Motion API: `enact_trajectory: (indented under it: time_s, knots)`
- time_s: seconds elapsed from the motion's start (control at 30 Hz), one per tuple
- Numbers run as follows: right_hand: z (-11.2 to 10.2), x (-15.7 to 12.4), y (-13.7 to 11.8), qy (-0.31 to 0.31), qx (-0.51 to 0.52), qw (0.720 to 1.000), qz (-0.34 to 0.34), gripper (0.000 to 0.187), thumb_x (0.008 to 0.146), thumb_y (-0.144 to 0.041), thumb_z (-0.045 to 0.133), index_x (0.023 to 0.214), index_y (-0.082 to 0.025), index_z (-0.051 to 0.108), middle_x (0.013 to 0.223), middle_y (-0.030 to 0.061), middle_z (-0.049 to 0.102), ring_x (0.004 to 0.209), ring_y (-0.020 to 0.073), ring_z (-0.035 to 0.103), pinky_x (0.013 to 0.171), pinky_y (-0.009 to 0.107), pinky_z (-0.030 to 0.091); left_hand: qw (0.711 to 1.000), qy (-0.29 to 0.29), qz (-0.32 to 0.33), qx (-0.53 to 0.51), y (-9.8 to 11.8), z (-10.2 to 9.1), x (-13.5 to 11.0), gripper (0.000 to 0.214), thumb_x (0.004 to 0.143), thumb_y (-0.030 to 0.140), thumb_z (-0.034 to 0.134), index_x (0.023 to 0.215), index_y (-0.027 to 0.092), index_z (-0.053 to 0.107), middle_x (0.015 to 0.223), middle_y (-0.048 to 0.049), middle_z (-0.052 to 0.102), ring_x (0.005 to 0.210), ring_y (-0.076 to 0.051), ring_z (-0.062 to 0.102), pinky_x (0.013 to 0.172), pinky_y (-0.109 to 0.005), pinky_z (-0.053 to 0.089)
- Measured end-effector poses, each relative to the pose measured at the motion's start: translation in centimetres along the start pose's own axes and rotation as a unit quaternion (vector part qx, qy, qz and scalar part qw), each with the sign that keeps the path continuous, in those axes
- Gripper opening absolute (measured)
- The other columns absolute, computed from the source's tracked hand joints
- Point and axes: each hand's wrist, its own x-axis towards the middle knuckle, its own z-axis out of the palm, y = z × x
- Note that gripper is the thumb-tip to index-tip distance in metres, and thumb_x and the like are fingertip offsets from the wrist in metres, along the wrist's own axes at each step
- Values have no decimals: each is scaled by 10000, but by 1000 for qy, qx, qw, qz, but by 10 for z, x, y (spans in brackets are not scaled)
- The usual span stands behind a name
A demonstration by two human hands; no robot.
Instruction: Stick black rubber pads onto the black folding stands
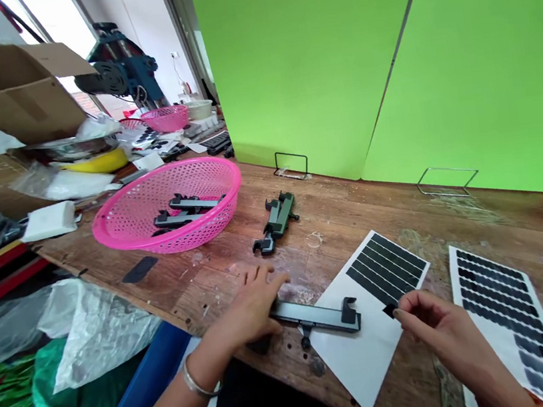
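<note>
A grey bar-shaped clamp holder (318,316) with black hooked jaws lies near the table's front edge, partly over a white sticker sheet (358,353). My left hand (252,304) is around the holder's left end, thumb on the near side and fingers on the far side; that end is hidden. My right hand (432,322) pinches a small black sticker (390,310) at the lower corner of the sheet's black strips. Beyond my left hand lie more clamp holders (276,219), green and grey, close together.
A pink mesh basket (161,178) with several clamp holders stands at left. A second sticker sheet (505,305) lies at right. Bright green panels (311,56) with wire stands (291,164) close off the back. A black flat piece (140,269) lies by the left edge; boxes (21,111) and plastic bags crowd beyond.
</note>
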Motion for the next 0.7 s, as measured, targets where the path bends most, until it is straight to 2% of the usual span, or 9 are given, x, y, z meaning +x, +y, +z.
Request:
enact_trajectory:
  time_s: [0.07, 0.13, 0.23, 0.33, 0.4, 0.47, 0.6, 0.7]
  knots:
    - [6, 4, -4, -13, 21, 1000, 10, 238, 747, -414, 632, 683, -193, 575, 638, -7, 529, 583, 136, 478, 536, 240, 399, 1000, -30, 4, -8, -20, 2, -8, 553, 557, 153, 786, 1070, 262, 610, 1178, -63, 488, 1135, -304, 417, 988, -483, 327]
    - [13, 7, -9, -32, 30, 999, 13, 239, 730, -414, 652, 678, -188, 592, 649, 2, 554, 600, 141, 493, 548, 241, 404, 997, -37, 27, -64, -31, 2, -14, 404, 634, 115, 710, 1004, 252, 626, 1131, -38, 511, 1102, -253, 453, 975, -410, 357]
    - [20, 9, -20, -57, 38, 998, 17, 247, 735, -425, 656, 704, -184, 615, 651, 3, 562, 596, 137, 490, 558, 246, 403, 984, -8, 45, -170, -35, -11, -24, 319, 724, 96, 616, 1017, 222, 611, 1059, -29, 530, 1006, -187, 509, 921, -321, 405]
    - [22, 11, -30, -64, 60, 996, 19, 258, 750, -435, 652, 719, -181, 617, 642, -4, 556, 590, 129, 476, 573, 250, 400, 959, 49, 76, -269, -34, -36, -35, 272, 783, 160, 621, 1050, 214, 619, 1101, -46, 523, 1036, -181, 515, 938, -310, 409]
    - [23, 13, -37, -76, 72, 994, 19, 252, 753, -423, 658, 710, -178, 610, 634, -7, 554, 591, 126, 474, 583, 252, 395, 932, 90, 93, -340, -31, -46, -40, 292, 790, 213, 658, 1080, 207, 619, 1118, -58, 535, 1060, -193, 518, 949, -318, 408]
    - [28, 15, -47, -96, 79, 992, 20, 238, 760, -399, 659, 699, -176, 602, 629, -9, 556, 593, 121, 475, 593, 253, 389, 895, 116, 93, -421, -27, -47, -42, 356, 789, 239, 685, 1131, 198, 595, 1108, -69, 569, 1041, -198, 545, 933, -323, 420]
    - [43, 18, -75, -136, 103, 985, -3, 199, 771, -341, 657, 695, -174, 577, 620, -20, 567, 600, 107, 484, 599, 235, 380, 808, 135, 78, -569, -6, -28, -32, 502, 790, 269, 702, 1240, 212, 486, 1088, -86, 624, 1013, -209, 582, 875, -315, 439]
    - [50, 18, -102, -183, 134, 974, -8, 183, 784, -320, 647, 727, -178, 546, 517, -46, 545, 497, 82, 452, 525, 213, 351, 779, 135, 75, -608, 14, -16, -23, 503, 792, 342, 700, 1220, 211, 471, 1065, -81, 627, 987, -203, 581, 861, -306, 432]
